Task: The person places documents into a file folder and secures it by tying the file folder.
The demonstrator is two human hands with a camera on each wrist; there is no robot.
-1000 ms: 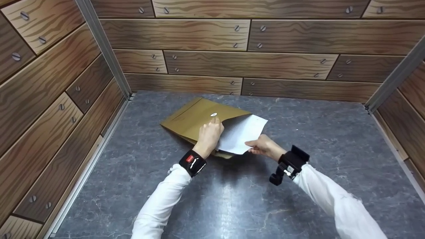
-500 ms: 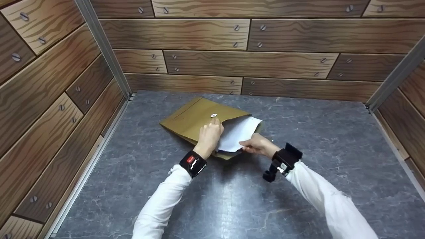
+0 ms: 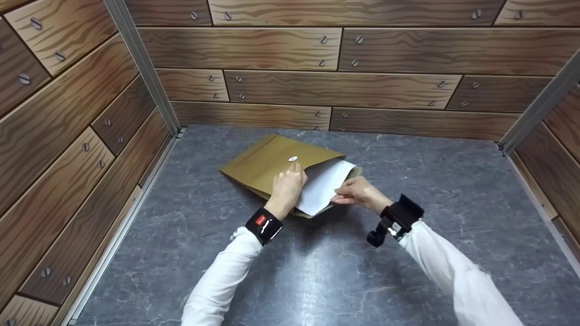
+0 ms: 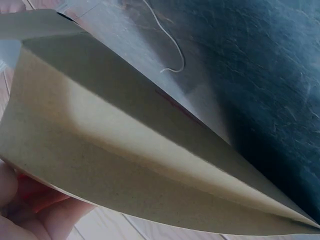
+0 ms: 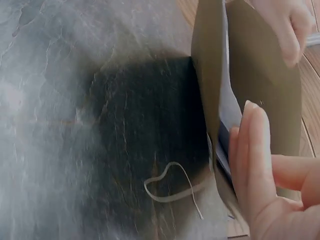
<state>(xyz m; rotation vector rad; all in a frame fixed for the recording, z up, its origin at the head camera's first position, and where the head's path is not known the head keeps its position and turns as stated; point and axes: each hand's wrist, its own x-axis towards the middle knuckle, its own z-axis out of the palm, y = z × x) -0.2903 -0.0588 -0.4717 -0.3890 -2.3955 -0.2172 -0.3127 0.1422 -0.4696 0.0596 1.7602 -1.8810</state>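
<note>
A brown paper envelope (image 3: 272,160) with a white round button lies slanted on the grey surface, its mouth spread toward the right. My left hand (image 3: 287,188) grips the upper lip of that mouth; the left wrist view shows the thumb and fingers on its edge. White paper (image 3: 324,185) sits mostly inside the envelope, with its outer edge showing at the mouth. At this edge is my right hand (image 3: 358,194). In the right wrist view its fingers (image 5: 255,150) are straight and touch the paper, while the thumb stands apart. The paper's inner end is hidden.
A pale string (image 5: 172,196) hangs by the envelope's mouth over the grey marbled surface (image 3: 385,280). Wood-patterned walls (image 3: 290,50) enclose the back and both sides, with metal strips at the corners.
The white paper has gone further into the envelope, and its near corner has turned toward me. My right hand moved left with it, then slightly back right, loosening its pinch. The left hand stayed put.
</note>
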